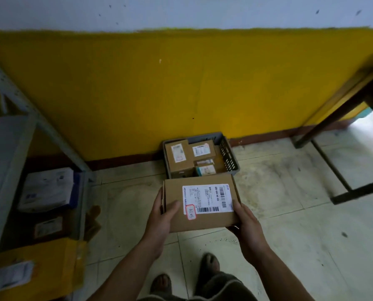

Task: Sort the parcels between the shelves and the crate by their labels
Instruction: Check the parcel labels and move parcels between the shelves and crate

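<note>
I hold a flat cardboard parcel (177,192) in front of me with both hands. Its white shipping label (207,198) faces up and carries a red-framed stamp at its near left corner. My left hand (161,216) grips the parcel's left edge, thumb on top. My right hand (244,222) grips the near right corner. Just beyond the parcel, a grey plastic crate (226,153) stands on the floor against the yellow wall and holds several labelled cardboard boxes (179,155).
A grey metal shelf unit (14,131) fills the left side, with white and blue packets (46,187), a dark box and a yellow mailer (44,263) on its low levels. A dark wooden table frame (333,118) stands at the right. My feet show on the tiled floor below.
</note>
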